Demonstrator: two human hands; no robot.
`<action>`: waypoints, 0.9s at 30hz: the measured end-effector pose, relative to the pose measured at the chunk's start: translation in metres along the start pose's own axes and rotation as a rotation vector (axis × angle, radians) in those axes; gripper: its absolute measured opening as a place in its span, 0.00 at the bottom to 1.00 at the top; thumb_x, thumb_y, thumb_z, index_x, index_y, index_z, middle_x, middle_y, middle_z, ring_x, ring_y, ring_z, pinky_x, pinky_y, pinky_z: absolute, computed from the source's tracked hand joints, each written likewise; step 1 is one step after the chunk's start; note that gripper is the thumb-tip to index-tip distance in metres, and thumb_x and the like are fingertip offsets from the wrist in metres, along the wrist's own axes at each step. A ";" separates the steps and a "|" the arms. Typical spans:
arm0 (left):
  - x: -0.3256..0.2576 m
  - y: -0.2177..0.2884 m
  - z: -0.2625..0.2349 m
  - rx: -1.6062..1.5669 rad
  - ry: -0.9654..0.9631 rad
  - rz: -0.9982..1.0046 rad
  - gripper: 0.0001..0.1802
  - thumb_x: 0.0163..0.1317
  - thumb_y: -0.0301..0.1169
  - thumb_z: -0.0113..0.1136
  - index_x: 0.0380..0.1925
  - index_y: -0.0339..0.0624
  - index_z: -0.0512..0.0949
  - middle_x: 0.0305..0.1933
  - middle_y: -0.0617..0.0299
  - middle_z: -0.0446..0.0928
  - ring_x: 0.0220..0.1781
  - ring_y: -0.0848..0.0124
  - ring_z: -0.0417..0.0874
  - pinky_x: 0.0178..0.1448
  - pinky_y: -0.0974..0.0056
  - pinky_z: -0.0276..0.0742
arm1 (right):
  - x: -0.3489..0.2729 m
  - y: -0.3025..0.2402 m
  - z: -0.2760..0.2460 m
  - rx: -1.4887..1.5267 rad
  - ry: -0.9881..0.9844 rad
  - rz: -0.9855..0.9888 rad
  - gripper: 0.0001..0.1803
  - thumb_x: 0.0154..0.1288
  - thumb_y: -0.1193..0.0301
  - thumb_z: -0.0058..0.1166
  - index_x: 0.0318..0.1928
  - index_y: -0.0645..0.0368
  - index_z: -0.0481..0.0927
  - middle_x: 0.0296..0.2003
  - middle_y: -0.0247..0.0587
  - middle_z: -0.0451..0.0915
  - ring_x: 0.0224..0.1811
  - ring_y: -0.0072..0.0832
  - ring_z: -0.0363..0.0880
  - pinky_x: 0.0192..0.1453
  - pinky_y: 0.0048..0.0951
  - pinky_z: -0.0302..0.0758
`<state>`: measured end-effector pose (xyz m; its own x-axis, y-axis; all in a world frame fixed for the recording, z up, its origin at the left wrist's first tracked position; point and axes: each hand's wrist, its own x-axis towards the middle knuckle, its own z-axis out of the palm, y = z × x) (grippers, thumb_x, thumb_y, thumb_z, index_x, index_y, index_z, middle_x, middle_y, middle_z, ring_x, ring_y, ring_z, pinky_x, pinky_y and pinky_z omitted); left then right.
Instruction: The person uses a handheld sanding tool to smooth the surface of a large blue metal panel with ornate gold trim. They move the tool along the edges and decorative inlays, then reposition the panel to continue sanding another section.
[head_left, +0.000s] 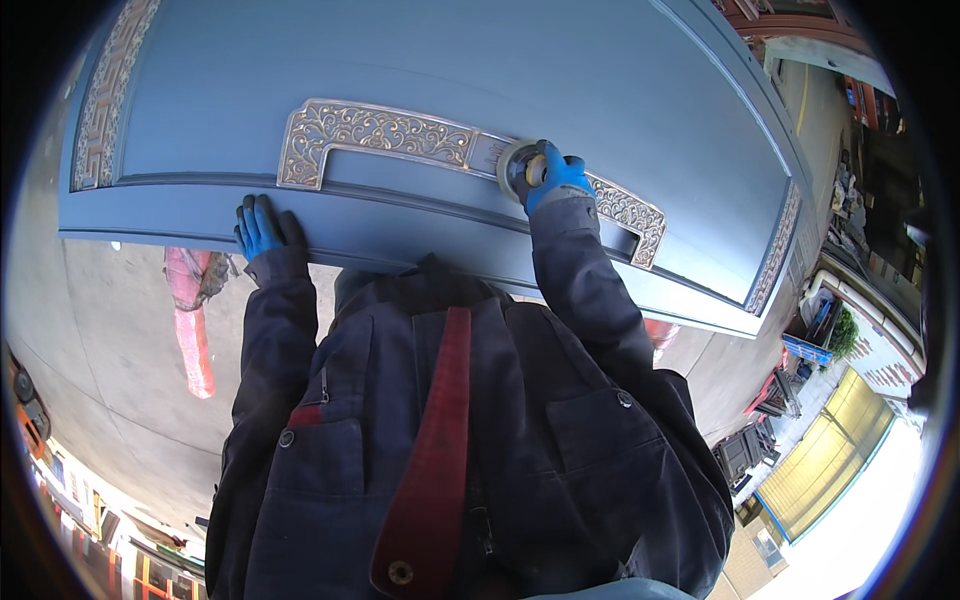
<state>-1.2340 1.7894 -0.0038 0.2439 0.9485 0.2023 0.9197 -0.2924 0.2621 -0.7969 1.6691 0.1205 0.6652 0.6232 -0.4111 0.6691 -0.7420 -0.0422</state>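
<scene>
**Gloved hands at a blue door panel**

Nearest the camera is the person's dark work jacket (480, 440), with a red strap (432, 470) running down its front. Both sleeves reach away to a large blue door panel (420, 70) lying flat across the far side of the scene. The right hand (553, 173), in a blue glove, has its grip closed around a small round disc tool (517, 168), which is pressed against the ornate silver metal trim (372, 132) set in the panel. The left hand (262, 226), also gloved in blue, rests flat on the panel's near edge, fingers spread and holding nothing. Below to the left, a pink wrapped bundle (192, 320) lies on the concrete floor (110, 330).
</scene>
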 end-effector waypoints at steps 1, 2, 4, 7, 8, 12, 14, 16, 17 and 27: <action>0.000 0.000 -0.001 -0.004 0.004 0.012 0.30 0.77 0.45 0.56 0.73 0.43 0.73 0.80 0.46 0.70 0.82 0.42 0.67 0.83 0.36 0.59 | 0.002 -0.009 0.000 -0.013 0.001 -0.046 0.42 0.62 0.45 0.75 0.75 0.37 0.76 0.64 0.54 0.77 0.61 0.55 0.87 0.65 0.50 0.86; 0.000 -0.001 -0.002 -0.014 0.002 0.011 0.30 0.77 0.45 0.56 0.73 0.43 0.73 0.80 0.46 0.70 0.82 0.42 0.67 0.83 0.36 0.59 | 0.003 -0.017 -0.002 -0.037 -0.037 -0.052 0.43 0.62 0.45 0.75 0.75 0.37 0.76 0.63 0.54 0.77 0.61 0.55 0.87 0.65 0.50 0.86; 0.000 -0.001 -0.003 -0.017 -0.004 0.019 0.30 0.77 0.45 0.56 0.73 0.43 0.73 0.80 0.46 0.70 0.82 0.42 0.67 0.83 0.36 0.59 | 0.007 -0.021 -0.010 -0.032 -0.044 -0.139 0.43 0.62 0.45 0.75 0.75 0.36 0.75 0.63 0.53 0.77 0.61 0.54 0.87 0.65 0.50 0.86; 0.000 -0.001 -0.004 -0.011 0.004 0.017 0.30 0.76 0.45 0.57 0.73 0.42 0.73 0.80 0.46 0.70 0.82 0.41 0.67 0.83 0.36 0.59 | 0.011 -0.013 -0.022 -0.082 -0.029 -0.021 0.44 0.61 0.44 0.75 0.76 0.35 0.74 0.63 0.52 0.77 0.60 0.53 0.88 0.64 0.49 0.86; 0.000 0.001 -0.004 -0.013 0.006 0.008 0.31 0.76 0.45 0.57 0.73 0.42 0.73 0.80 0.46 0.70 0.82 0.42 0.67 0.83 0.37 0.59 | 0.012 -0.013 -0.021 -0.118 -0.022 0.066 0.44 0.60 0.44 0.75 0.76 0.35 0.74 0.63 0.52 0.76 0.60 0.53 0.88 0.64 0.49 0.86; 0.001 0.002 -0.004 -0.011 0.007 0.005 0.30 0.76 0.44 0.57 0.73 0.41 0.73 0.80 0.46 0.70 0.82 0.42 0.67 0.83 0.37 0.59 | 0.012 -0.018 -0.013 -0.119 0.017 -0.001 0.43 0.58 0.48 0.78 0.73 0.37 0.78 0.63 0.57 0.78 0.61 0.55 0.87 0.64 0.51 0.86; 0.002 0.002 -0.006 -0.018 0.010 0.004 0.30 0.77 0.43 0.57 0.73 0.41 0.73 0.80 0.46 0.70 0.82 0.42 0.67 0.83 0.37 0.59 | 0.012 -0.022 -0.009 -0.133 0.006 -0.033 0.44 0.57 0.48 0.78 0.74 0.35 0.77 0.65 0.56 0.77 0.62 0.55 0.86 0.64 0.51 0.86; 0.003 0.003 -0.007 -0.019 0.007 0.012 0.30 0.77 0.43 0.57 0.73 0.41 0.73 0.80 0.46 0.71 0.82 0.42 0.67 0.83 0.37 0.59 | 0.013 -0.023 -0.009 -0.067 -0.019 -0.081 0.44 0.57 0.49 0.78 0.74 0.34 0.76 0.65 0.56 0.77 0.62 0.56 0.86 0.65 0.51 0.85; 0.003 0.003 -0.008 -0.024 0.005 0.016 0.30 0.77 0.43 0.57 0.73 0.41 0.73 0.80 0.46 0.71 0.82 0.42 0.67 0.83 0.37 0.59 | 0.013 -0.022 -0.010 -0.055 0.031 -0.036 0.44 0.58 0.49 0.78 0.75 0.34 0.76 0.65 0.56 0.77 0.62 0.55 0.86 0.65 0.50 0.85; 0.002 0.003 -0.006 -0.005 0.002 0.010 0.30 0.77 0.43 0.56 0.73 0.41 0.73 0.80 0.46 0.70 0.82 0.42 0.67 0.83 0.36 0.59 | 0.019 -0.032 -0.011 -0.087 0.012 0.017 0.46 0.57 0.49 0.78 0.76 0.34 0.75 0.66 0.54 0.75 0.62 0.55 0.86 0.66 0.49 0.85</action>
<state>-1.2326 1.7893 0.0030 0.2524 0.9452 0.2071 0.9157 -0.3025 0.2644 -0.8017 1.7073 0.1235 0.6801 0.6142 -0.4004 0.6839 -0.7283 0.0444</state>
